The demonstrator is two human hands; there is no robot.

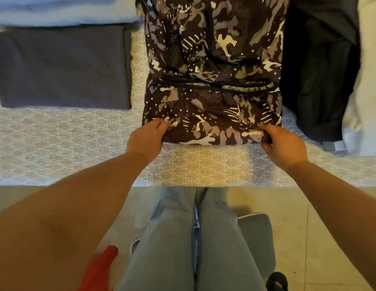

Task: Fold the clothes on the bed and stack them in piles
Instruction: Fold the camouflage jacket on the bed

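A dark camouflage-print garment [212, 59] with black trim lies lengthwise on the patterned bed sheet [77, 139], its near end doubled over into a fold. My left hand [148, 137] pinches the near left corner of that fold. My right hand [284, 143] grips the near right corner, fingers curled under the cloth. A folded dark grey garment [63, 68] lies flat to the left. A folded pale blue garment [63, 9] sits behind it at the far left.
A crumpled black garment [321, 80] lies to the right of the camouflage one, with white cloth [367, 80] beyond it. The bed's near edge runs across the middle of the view. Below are my legs in light jeans, a red item [98, 269] and tiled floor.
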